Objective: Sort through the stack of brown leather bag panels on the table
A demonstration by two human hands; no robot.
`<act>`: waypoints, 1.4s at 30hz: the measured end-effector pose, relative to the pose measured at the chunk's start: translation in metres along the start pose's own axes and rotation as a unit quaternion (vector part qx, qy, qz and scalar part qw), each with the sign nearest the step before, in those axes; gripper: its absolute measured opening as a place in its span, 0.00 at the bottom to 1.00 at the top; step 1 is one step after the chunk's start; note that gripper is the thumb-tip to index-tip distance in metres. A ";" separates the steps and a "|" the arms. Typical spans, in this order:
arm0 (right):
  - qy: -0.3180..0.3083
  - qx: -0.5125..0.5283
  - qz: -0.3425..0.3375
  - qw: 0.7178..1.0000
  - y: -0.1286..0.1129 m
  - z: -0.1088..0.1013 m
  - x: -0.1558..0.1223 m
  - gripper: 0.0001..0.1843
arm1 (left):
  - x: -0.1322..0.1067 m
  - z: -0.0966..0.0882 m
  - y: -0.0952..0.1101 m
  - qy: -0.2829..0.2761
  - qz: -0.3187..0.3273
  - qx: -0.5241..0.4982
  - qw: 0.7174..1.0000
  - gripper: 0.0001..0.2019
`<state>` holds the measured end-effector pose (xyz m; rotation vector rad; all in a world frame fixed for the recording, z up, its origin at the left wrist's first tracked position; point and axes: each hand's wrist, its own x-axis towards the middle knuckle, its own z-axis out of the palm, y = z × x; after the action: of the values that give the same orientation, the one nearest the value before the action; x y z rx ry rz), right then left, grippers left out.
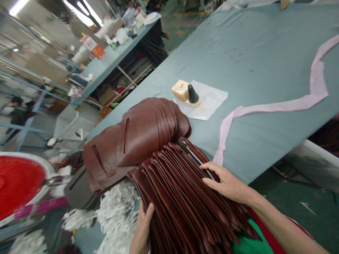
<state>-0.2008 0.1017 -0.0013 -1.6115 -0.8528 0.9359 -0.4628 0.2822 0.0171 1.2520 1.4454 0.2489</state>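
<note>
A thick stack of folded brown leather pieces [174, 187] stands on edge in front of me, its layers fanned side by side. My left hand [143, 225] grips the stack's left side, thumb on the near face and some fingers hidden. My right hand [222, 180] closes on its right side, thumb and fingertips by a black piece with a white edge [190, 151] between the layers. Just beyond lies an overlapping pile of flat brown leather pieces [143, 130] with rounded ends and slits.
On the grey-blue table [251, 74], a block-shaped container [180, 90] and a black cone-topped bottle [193, 94] sit on white paper [212, 100]. A pink strip [275, 106] winds across. White shreds [116, 211] and a red round tub [21, 187] are at left.
</note>
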 end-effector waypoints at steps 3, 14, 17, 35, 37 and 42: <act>-0.022 0.003 0.007 1.000 -0.004 -0.001 0.000 0.22 | -0.002 0.002 0.002 0.003 0.003 -0.017 1.000 0.40; -0.022 -0.016 -0.014 1.000 -0.005 0.003 -0.004 0.11 | -0.003 0.001 0.005 0.012 0.023 -0.002 1.000 0.35; -0.017 -0.031 -0.012 0.999 -0.008 0.003 -0.005 0.15 | -0.005 0.001 0.007 0.010 0.032 -0.004 0.999 0.35; 0.026 -0.172 -0.027 0.984 -0.020 0.011 -0.014 0.15 | -0.010 -0.001 0.009 0.004 0.060 0.008 0.998 0.34; 0.019 -0.173 -0.027 0.984 -0.021 0.011 -0.014 0.16 | -0.011 0.000 0.010 0.003 0.059 0.009 0.998 0.34; -0.009 -0.144 -0.015 0.989 -0.025 0.009 -0.013 0.17 | -0.013 0.000 0.012 0.001 0.055 0.007 0.998 0.33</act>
<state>-0.2167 0.0990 0.0237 -1.8310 -1.0596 0.8353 -0.4588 0.2770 0.0334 1.3452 1.3843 0.3146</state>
